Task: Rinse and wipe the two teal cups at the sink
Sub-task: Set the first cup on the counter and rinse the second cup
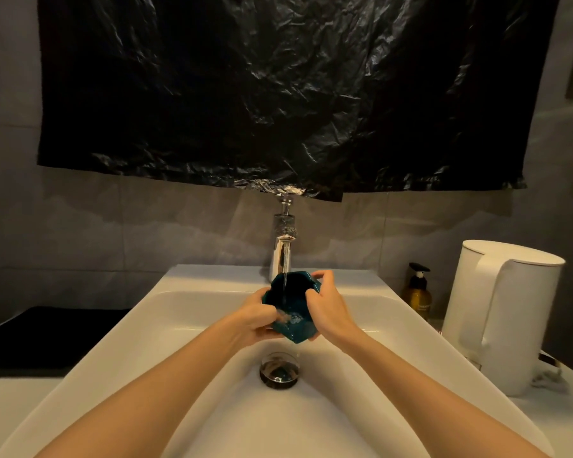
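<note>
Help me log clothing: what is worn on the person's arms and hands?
Nothing shows: the left hand and right hand are ungloved, with no visible rings, and both forearms are bare to the frame's edge, with no sleeves, watch or bracelets.

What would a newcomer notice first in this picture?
The left hand and right hand hold a teal cup under the running chrome tap, over the sink. A crinkled black plastic sheet covers the wall above, and a white kettle stands at right beside an amber pump bottle.
</note>
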Demonstrator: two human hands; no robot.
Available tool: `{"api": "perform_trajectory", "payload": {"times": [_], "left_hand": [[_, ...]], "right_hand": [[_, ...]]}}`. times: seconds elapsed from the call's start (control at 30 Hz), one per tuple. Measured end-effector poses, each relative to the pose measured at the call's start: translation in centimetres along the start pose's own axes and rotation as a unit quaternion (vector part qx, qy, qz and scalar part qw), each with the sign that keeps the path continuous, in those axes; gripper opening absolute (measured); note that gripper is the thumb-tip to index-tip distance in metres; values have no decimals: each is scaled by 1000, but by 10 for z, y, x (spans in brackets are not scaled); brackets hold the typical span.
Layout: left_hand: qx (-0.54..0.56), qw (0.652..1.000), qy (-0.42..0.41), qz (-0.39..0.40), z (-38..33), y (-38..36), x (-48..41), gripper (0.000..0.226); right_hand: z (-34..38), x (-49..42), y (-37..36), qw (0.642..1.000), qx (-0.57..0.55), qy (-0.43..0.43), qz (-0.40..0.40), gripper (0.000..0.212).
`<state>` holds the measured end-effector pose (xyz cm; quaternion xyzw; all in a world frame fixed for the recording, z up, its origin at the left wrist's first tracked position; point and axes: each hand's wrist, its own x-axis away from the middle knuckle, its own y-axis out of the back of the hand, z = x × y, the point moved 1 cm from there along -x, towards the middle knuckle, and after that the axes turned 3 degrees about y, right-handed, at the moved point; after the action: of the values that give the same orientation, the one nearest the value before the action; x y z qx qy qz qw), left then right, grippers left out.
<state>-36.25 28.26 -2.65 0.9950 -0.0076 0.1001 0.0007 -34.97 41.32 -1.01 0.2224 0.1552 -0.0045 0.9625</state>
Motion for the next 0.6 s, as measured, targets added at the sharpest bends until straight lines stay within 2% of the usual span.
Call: {"api": "perform_trajectory", "payload": {"times": [0.13, 0.23, 0.3, 0.37, 0.43, 0.53, 0.6], "left_hand": [[-16, 994, 3, -106, 0, 2, -3, 24], [-27, 989, -7, -145, -2, 5, -1, 12], [-44, 991, -12, -124, -5, 4, 4, 15], [-29, 997, -2, -71, -7, 2, 11, 23], [44, 999, 26, -8, -10, 1, 19, 26], [180, 976, 80, 91, -10, 3, 31, 26], [151, 985, 52, 66, -10, 2, 30, 23]], "right_hand": [[0, 1, -3, 999, -13, 12, 42, 22], [-1, 0, -9, 999, -18, 15, 49, 20], [-1, -1, -10, 999, -27, 12, 24, 20], [-3, -3, -9, 1000, -28, -3, -11, 19], [-5, -5, -5, 999, -30, -22, -35, 18], [-5, -6, 2, 996, -68, -57, -27, 18], [-6, -6, 1, 997, -62, -33, 7, 19]]}}
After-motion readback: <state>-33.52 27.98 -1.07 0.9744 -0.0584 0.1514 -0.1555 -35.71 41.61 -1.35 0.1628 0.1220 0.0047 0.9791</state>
